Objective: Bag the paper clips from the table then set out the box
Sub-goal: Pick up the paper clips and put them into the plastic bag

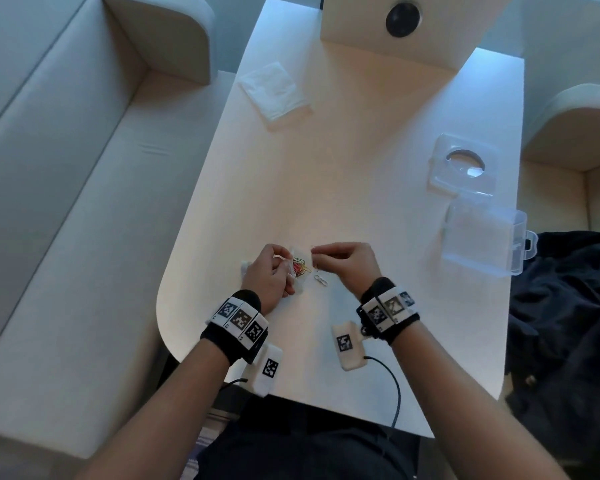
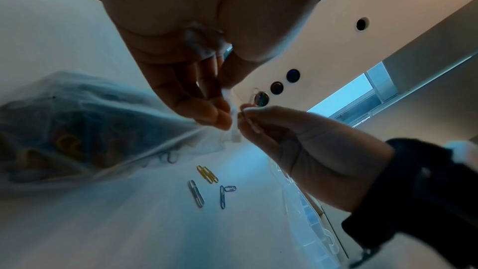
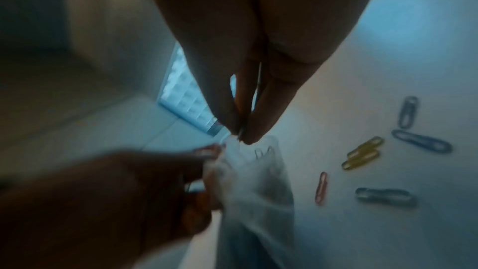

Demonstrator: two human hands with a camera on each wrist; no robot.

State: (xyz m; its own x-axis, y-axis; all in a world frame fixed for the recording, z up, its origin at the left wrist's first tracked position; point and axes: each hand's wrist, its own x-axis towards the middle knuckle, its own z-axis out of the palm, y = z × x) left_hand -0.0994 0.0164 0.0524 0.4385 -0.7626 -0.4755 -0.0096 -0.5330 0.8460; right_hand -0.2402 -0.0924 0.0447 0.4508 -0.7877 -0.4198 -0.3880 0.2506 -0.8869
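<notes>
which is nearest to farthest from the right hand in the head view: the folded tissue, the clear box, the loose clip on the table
From the right hand:
1. Loose paper clip, on the table just below its fingers, towards the left hand's side.
2. Clear box, at the table's right edge.
3. Folded tissue, far across the table on the left side.

Bare table [image 1: 343,174] lies open between the hands and the far napkin [image 1: 274,90]. Right of that, the lid [image 1: 465,164] and box [image 1: 482,240] block the edge. Loose clips [image 2: 204,183] lie just beside the bag [image 2: 77,130].
</notes>
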